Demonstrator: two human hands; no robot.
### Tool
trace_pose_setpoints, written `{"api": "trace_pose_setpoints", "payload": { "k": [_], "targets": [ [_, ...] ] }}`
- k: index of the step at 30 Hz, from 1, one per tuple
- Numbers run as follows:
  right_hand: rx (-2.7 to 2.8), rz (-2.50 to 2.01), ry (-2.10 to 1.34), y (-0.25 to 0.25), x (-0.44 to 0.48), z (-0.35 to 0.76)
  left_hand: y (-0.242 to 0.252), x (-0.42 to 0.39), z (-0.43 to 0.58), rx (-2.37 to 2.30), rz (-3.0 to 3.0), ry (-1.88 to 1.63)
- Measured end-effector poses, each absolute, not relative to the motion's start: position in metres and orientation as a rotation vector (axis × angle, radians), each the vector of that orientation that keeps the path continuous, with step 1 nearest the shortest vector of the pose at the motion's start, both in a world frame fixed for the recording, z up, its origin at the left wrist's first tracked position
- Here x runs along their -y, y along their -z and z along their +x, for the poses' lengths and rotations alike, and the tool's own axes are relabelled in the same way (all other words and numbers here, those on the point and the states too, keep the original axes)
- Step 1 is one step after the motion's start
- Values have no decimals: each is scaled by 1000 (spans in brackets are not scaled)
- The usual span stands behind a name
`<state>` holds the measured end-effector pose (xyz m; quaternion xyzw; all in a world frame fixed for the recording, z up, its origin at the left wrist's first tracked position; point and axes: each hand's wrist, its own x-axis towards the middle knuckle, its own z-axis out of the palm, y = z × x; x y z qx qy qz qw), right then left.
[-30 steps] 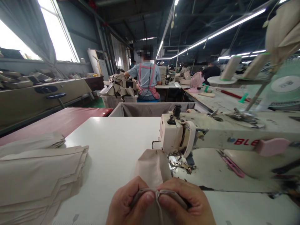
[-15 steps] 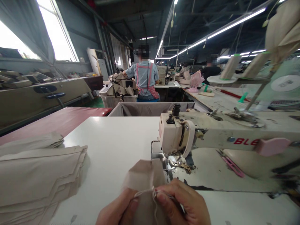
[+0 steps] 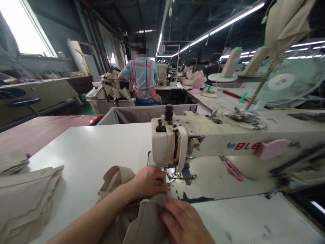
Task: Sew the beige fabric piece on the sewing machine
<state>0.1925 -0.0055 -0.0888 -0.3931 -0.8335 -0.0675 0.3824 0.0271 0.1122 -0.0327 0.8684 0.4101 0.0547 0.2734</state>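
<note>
Hands feed a folded beige fabric piece [image 3: 142, 217] toward the presser foot of a cream industrial sewing machine [image 3: 177, 145]: left hand [image 3: 147, 181] presses it flat, right hand [image 3: 184, 222] pinches the near edge. Judging by the stack of beige cut pieces [image 3: 25, 200] at left on the white counter [image 3: 101, 149], much sewing remains.

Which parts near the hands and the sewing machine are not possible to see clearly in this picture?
Head view only:
- Needle and presser foot: hidden behind the left hand and the sewing machine head.
- Beige fabric: its near end is cut off by the bottom edge.
- Right hand: fingertips pressed on the fabric, wrist cut off by the bottom edge.
</note>
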Motion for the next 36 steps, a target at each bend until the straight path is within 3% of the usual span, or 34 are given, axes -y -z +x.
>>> {"api": "trace_pose_setpoints", "payload": {
  "k": [12,22,36],
  "targets": [
    [2341,-710,162,85,-30,216,28,-129,31,-1356,2274,-199],
    [2419,-794,-255,74,-40,215,21,-146,32,-1313,2328,-165],
    [2337,-708,47,86,-48,213,26,-148,26,-1254,2254,-458]
  ]
}}
